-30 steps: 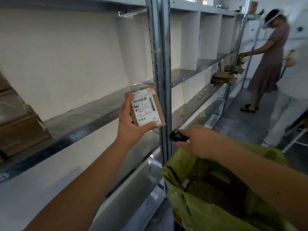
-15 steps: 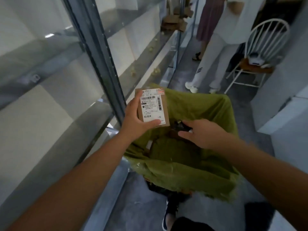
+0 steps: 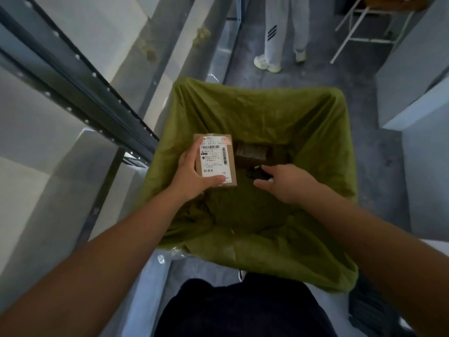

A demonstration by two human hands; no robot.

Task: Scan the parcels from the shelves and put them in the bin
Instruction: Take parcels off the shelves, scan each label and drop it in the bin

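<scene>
Head view: the camera has swung from the shelf face, seen a second ago, to look straight down into the bin, and the parcel has travelled with the left hand from in front of the shelf upright to a position over the bin opening. The left fingers are curled round the parcel's left edge with the thumb pressed on its lower label corner. The right hand holds a small dark scanner just right of the parcel; its fingers are partly spread, and the exact grip cannot be told. Judged from this, scanning is complete or nearly so, and release into the bin is the step in hand. Another parcel lies below, beyond the left fingers. The label shows barcodes, "棕色M" and "1件"; a top line reads roughly "07 83", the remainder being too small to read.
</scene>
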